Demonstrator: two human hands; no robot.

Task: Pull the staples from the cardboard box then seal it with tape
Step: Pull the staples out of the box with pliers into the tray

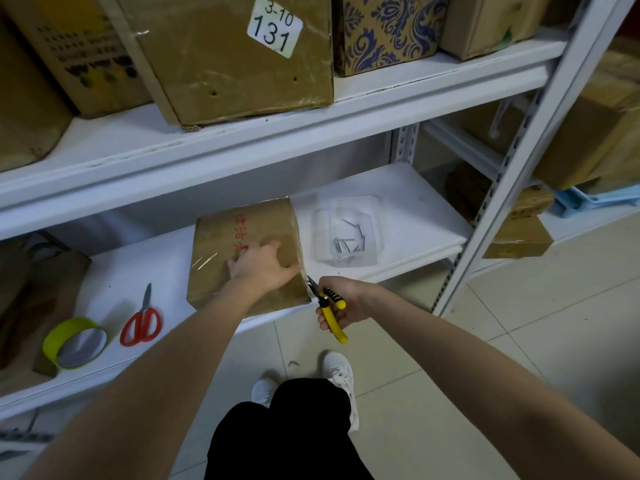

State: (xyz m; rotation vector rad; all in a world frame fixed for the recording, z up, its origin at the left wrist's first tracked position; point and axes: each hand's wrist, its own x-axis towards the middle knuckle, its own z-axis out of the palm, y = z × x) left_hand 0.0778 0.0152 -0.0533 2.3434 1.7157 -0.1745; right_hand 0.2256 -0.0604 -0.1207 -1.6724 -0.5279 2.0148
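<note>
A brown cardboard box (221, 233) with red print lies on the lower white shelf (398, 188). My left hand (261, 265) presses flat on its top, fingers spread. My right hand (341, 299) grips yellow-handled pliers (329, 306), whose black jaws touch the box's right side near the front corner. A clear plastic tray (346, 230) right of the box holds several pulled staples. A roll of yellow-green tape (74, 341) and red-handled scissors (142, 320) lie on the shelf to the left.
The upper shelf (311, 109) carries large boxes, one labelled 131 (275, 26). A grey upright post (519, 161) stands at the right, with more boxes behind it. Tiled floor and my white shoes (337, 370) are below.
</note>
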